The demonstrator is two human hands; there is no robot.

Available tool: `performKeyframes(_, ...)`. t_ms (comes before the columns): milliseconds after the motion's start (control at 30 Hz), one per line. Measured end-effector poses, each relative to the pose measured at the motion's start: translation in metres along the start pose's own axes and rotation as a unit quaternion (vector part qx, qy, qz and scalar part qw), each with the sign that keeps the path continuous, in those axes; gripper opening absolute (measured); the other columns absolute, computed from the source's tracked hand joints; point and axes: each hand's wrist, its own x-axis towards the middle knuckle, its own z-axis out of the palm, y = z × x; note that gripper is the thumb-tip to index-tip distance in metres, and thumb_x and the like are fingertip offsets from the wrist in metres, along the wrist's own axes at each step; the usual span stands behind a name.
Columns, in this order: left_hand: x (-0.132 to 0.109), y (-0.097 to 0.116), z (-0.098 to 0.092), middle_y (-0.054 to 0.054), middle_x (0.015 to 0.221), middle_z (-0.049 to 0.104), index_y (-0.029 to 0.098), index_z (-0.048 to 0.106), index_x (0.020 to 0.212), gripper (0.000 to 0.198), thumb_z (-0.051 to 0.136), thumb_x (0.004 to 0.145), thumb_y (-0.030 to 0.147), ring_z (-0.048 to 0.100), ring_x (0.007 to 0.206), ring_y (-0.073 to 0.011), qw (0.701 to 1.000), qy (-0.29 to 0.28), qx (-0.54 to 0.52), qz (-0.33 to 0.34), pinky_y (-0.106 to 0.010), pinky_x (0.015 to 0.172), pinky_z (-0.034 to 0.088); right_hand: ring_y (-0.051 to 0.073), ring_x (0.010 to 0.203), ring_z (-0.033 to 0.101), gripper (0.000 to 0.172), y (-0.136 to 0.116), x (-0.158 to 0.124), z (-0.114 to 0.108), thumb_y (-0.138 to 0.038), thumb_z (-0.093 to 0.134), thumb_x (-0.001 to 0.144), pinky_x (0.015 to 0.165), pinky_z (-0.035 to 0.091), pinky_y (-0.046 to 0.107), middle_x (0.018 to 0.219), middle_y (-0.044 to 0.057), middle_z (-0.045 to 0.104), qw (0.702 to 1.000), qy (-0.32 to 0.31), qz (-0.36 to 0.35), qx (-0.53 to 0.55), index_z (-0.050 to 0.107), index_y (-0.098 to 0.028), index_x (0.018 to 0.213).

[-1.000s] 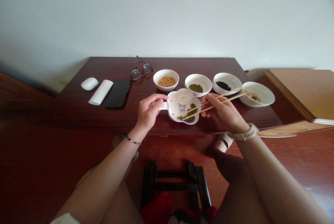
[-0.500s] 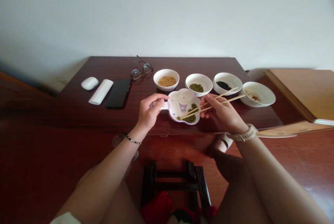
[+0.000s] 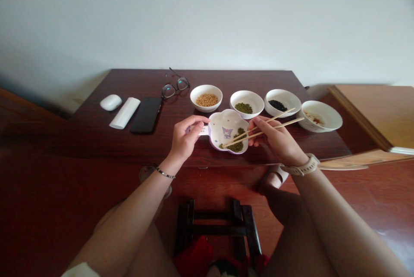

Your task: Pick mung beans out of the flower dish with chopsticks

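My left hand is closed on the handle of a flower-shaped bowl, white inside with a purple rim and a cartoon figure. Green beans lie along the bowl's right and lower side. In my right hand is a pair of wooden chopsticks, their tips down in the bowl at its lower left, by a few green beans. Behind the flower-shaped bowl stands a white bowl of green beans. Left of that is a white bowl of yellow soybeans.
To the right are a white bowl of black beans and a white bowl with pale and red pieces. Glasses, a black phone, a long white case and a white rounded object lie left on the dark table.
Almost nothing differs. Both hands, the chopsticks and the flower-shaped bowl keep their places; the whole view has shifted very slightly.
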Motion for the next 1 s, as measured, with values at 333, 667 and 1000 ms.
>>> performKeyframes(333, 0.0001, -0.0008, -0.0004, -0.001, 0.068, 0.066, 0.017, 0.084, 0.108, 0.029, 0.070, 0.099, 0.040, 0.045, 0.051, -0.0098, 1.000, -0.003, 0.012, 0.004, -0.024, 0.048, 0.031, 0.015, 0.062, 0.069, 0.041, 0.0000, -0.0004, -0.0001, -0.058, 0.069, 0.103, 0.052, 0.051, 0.023, 0.074, 0.004, 0.072, 1.000, -0.005, -0.008, -0.011, 0.071, -0.020, 0.088)
performKeyframes(667, 0.0006, -0.0016, -0.0008, 0.000, 0.065, 0.064, 0.017, 0.084, 0.109, 0.029, 0.070, 0.099, 0.040, 0.044, 0.051, -0.0101, 1.000, -0.004, 0.010, 0.001, -0.025, 0.048, 0.031, 0.016, 0.062, 0.069, 0.041, -0.0004, -0.0008, -0.0006, -0.059, 0.070, 0.102, 0.052, 0.050, 0.024, 0.075, 0.004, 0.072, 1.000, -0.004, -0.002, -0.008, 0.071, -0.021, 0.089)
performKeyframes(1000, 0.0006, -0.0007, 0.0000, 0.000, 0.064, 0.064, 0.017, 0.084, 0.107, 0.029, 0.070, 0.099, 0.040, 0.045, 0.051, -0.0102, 1.000, -0.002, 0.009, 0.006, -0.025, 0.048, 0.031, 0.015, 0.062, 0.069, 0.040, -0.0007, -0.0018, 0.0001, -0.059, 0.070, 0.102, 0.051, 0.050, 0.024, 0.076, 0.003, 0.071, 1.000, -0.004, -0.004, -0.007, 0.071, -0.020, 0.089)
